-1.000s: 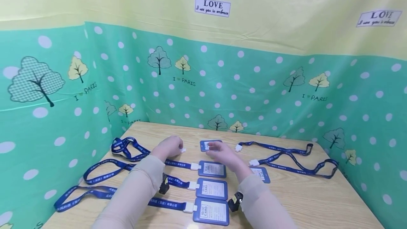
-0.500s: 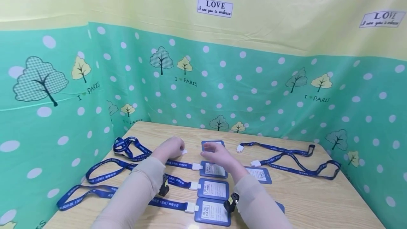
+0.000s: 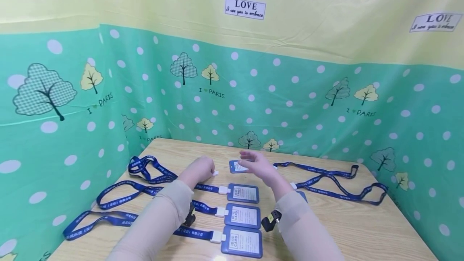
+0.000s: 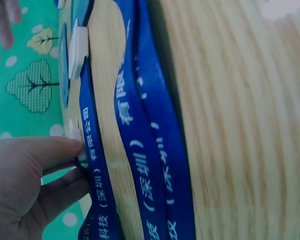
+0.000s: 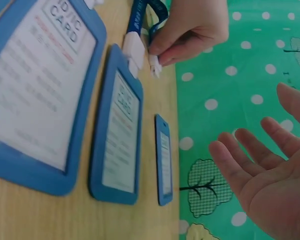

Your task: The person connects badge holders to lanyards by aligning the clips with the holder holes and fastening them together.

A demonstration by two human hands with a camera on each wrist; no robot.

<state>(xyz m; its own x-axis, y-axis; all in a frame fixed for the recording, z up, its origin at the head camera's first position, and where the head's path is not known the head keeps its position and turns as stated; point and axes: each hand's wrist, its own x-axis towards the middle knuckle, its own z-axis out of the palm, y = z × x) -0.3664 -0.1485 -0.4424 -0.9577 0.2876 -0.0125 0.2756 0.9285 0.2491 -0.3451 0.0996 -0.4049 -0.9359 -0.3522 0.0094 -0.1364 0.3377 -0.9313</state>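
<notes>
Badge (image 3: 235,167) at the far end of the row lies flat on the tabletop (image 3: 348,228), and imo the thing to watch is where it sits from the left grip (image 3: 200,169): off to the right, slightly farther out, with a small gap between. That grip is thumb and fingers pinched on a white clip (image 3: 216,172), tip poking out towards the badge. Right grip (image 3: 262,167) looks like the nearer one. It overlaps the badge's right end in the head view, but the right wrist view has it beside the badge, fingers apart and nothing in them. No contact that I can see.

As for pointing, the badge's long axis runs left to right, roughly parallel with the other badges (image 3: 243,193), and its slotted end faces left, so basically at the clip.
</notes>
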